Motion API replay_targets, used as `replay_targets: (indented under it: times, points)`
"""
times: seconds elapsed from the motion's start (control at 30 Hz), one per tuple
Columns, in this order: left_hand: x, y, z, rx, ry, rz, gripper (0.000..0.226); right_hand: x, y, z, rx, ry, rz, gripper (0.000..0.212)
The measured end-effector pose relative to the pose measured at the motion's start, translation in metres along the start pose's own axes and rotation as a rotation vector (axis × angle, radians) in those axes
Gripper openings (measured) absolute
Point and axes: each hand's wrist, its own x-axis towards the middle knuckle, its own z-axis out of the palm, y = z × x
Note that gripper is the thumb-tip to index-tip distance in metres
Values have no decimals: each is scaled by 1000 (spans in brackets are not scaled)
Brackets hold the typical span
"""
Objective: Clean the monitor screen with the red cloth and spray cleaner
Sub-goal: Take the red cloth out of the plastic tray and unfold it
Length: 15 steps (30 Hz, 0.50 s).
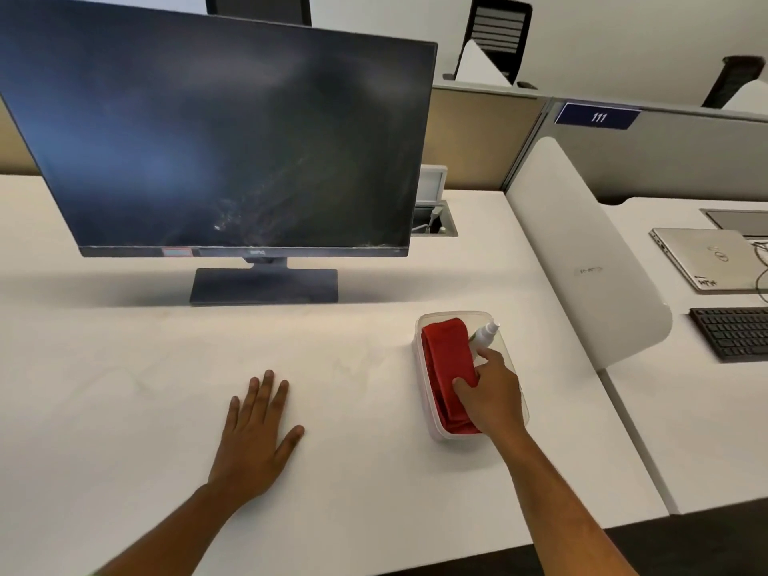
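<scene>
Right hand (pixel 492 392) grips red cloth (pixel 446 359) in container (pixel 432 434).

Blue placard (pixel 597 116) sitting atop grey partition (pixel 665 155), showing white number "111". Small logo showing at centre of monitor (pixel 224 130) lower bezel, too blurred to read. Red sticker (pixel 177 252) sitting on same bezel toward left, print illegible. Round emblem showing on lid of silver laptop (pixel 706 257) at right, letters too small to make out; dark handwritten marks near its front corner unreadable. Faint grey lettering on white divider (pixel 590 259) also indistinct.
</scene>
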Motion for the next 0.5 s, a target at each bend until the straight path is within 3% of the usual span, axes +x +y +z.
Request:
replay_targets:
  times: [0.1,0.27,0.37,0.5]
  points:
    - [6,1,-2,-42,-64,-37,96,-15,-13,-11,151,79,-55,46]
    - [22,29,-26,-148,-134,-88,86,-40,-44,-26,415,179,-142,43]
    - [25,53,-56,-470,-159,-65,80,-54,-63,-27,614,134,-167,38]
    - [21,73,-106,-1150,-454,-116,71,-72,-88,-10,896,-89,-84,46]
